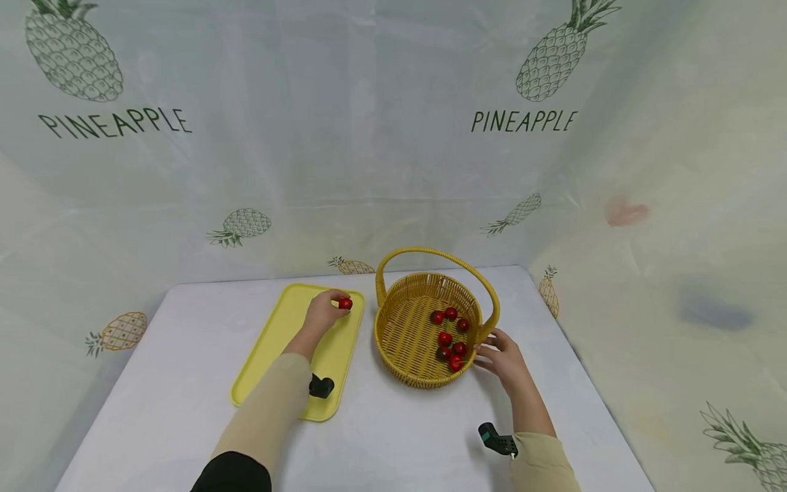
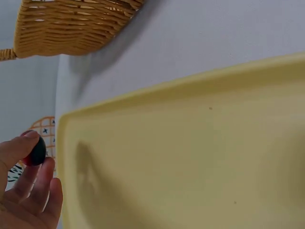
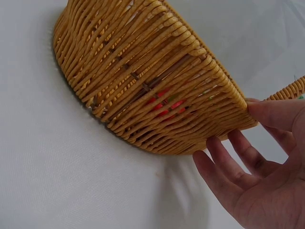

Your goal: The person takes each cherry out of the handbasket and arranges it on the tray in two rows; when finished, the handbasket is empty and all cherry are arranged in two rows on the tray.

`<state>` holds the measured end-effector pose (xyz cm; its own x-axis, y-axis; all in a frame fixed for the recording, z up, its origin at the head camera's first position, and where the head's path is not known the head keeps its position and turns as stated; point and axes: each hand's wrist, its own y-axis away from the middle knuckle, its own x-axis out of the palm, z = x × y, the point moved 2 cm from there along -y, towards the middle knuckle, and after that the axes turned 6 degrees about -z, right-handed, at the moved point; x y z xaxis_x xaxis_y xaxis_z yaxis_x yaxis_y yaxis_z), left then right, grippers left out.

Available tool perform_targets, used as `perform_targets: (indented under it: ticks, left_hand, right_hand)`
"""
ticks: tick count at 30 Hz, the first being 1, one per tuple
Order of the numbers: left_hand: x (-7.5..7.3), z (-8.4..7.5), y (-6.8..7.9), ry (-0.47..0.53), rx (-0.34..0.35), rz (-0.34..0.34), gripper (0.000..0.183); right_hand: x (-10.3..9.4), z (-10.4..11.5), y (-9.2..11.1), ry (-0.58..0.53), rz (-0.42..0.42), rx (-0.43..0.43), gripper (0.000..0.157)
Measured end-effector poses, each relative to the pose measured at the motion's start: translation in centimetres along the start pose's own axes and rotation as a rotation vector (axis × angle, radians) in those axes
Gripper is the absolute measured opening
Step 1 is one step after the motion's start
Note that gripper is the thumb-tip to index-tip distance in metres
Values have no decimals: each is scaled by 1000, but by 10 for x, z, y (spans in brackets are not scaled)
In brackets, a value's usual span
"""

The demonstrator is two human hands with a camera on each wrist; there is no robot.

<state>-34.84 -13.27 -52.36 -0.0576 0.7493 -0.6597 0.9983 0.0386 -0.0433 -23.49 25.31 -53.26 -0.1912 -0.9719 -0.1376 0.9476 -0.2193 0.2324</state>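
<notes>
Between the thumb and fingertips of my left hand (image 1: 322, 313) is a red cherry (image 1: 346, 303), pinched over the far end of a yellow tray (image 1: 295, 342). In the left wrist view the cherry (image 2: 35, 151) looks dark on its shaded side. The right hand (image 1: 505, 359) rests its spread fingers against the outer right wall of a yellow-brown wicker basket (image 1: 399, 342), thumb at the rim near the handle's base. Several red cherries (image 1: 445, 339) lie inside, towards the right. Through the weave, some red fruit (image 3: 167, 102) shows in the right wrist view.
The tray lies left of the basket on a white-covered table (image 1: 393, 444). An arched handle (image 1: 439, 254) rises over the basket. Behind and beside the table hangs a pale sheet (image 1: 369, 137) printed with pineapples.
</notes>
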Motion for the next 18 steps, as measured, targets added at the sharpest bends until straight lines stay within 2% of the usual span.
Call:
perform_targets:
  ticks: [7,18]
  left_hand:
    - [12,10,-3,7,-25,1,33]
    - [17,20,-8,-36,-32,11,31]
  right_hand:
    - [-2,1,1,-3,1,-1,52]
    - [1,0,0,-1,-3,12,54]
